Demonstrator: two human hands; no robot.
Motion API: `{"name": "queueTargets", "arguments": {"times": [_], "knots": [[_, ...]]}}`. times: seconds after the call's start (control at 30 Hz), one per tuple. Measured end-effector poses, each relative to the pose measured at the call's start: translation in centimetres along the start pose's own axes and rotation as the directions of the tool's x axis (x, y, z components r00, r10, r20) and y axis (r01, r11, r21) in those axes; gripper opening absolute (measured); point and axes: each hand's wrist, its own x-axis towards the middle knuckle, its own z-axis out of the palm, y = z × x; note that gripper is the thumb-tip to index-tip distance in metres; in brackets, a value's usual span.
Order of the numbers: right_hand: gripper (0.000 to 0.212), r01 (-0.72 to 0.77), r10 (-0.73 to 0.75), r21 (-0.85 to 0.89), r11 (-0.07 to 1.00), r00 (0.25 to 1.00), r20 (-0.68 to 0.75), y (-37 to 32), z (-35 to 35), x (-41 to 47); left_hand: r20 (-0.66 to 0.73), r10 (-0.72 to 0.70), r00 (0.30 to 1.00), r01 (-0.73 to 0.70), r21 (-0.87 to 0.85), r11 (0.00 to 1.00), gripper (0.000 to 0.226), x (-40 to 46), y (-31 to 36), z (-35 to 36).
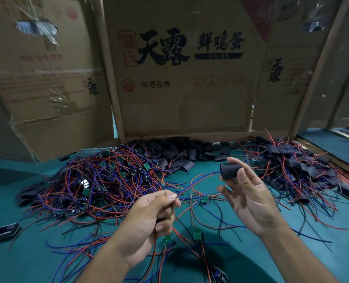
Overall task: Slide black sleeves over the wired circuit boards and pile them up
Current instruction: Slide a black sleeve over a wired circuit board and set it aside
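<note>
**Threading the leads: sleeve held open, wires lined up at its mouth**

I hold a black sleeve (229, 170) in my right hand (249, 197), pinched between thumb and forefinger with the other fingers spread loosely below it. My left hand (149, 223) is clenched around a bundle of red and blue wires (198, 180), thumb and forefinger nipping them just behind the free ends. Those ends reach across from the left pinch to the near opening of the sleeve, and the blue lead appears to be just entering it; whether it is inside I cannot tell. The circuit board on this bundle is not clearly visible; a small green board (167, 240) hangs just below my left fist and may be it.

To do this step well, I judge the sleeve must stay rounded, not flattened, so a light pinch on its far end suits. The wire tips should go in together; a stray red lead would snag on the rim. Then I would feed from the left while drawing the sleeve toward that hand until it covers the board.

Beyond my left hand lies the tangle of unsleeved boards (100, 180); beyond the sleeve, the loose sleeves (175, 154); to the right of my right hand, the finished pile (296, 164), all on the green table (292, 252).
</note>
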Motion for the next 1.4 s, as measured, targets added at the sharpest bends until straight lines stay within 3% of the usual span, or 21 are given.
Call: {"name": "queueTargets", "arguments": {"times": [0.33,0.53,0.6,1.2,1.4], "knots": [[0.029,0.041,-0.041,0.0,0.999,0.999,0.006,-0.06,-0.26,0.27,0.011,0.004,1.0,-0.004,-0.005,1.0,0.017,0.13,-0.11,-0.18],[0.035,-0.03,0.021,-0.025,0.999,0.952,-0.304,0.29,0.11,0.69,0.01,0.028,1.0,-0.029,0.046,0.999,0.018,0.12,-0.35,-0.12],[0.032,-0.051,0.035,-0.037,0.998,0.939,-0.342,0.25,0.23,0.71,0.012,0.039,0.999,-0.039,0.066,0.997,0.019,0.2,-0.48,-0.09],[0.033,-0.026,-0.029,-0.209,0.978,0.966,-0.257,0.49,0.56,0.35,0.01,0.108,0.994,-0.108,0.172,0.979,0.025,0.43,-0.86,-0.07],[0.036,-0.001,-0.053,-0.291,0.957,0.983,-0.177,0.68,0.72,0.13,-0.013,0.161,0.987,-0.15,0.305,0.94,0.022,0.24,-0.65,0.55]]}}
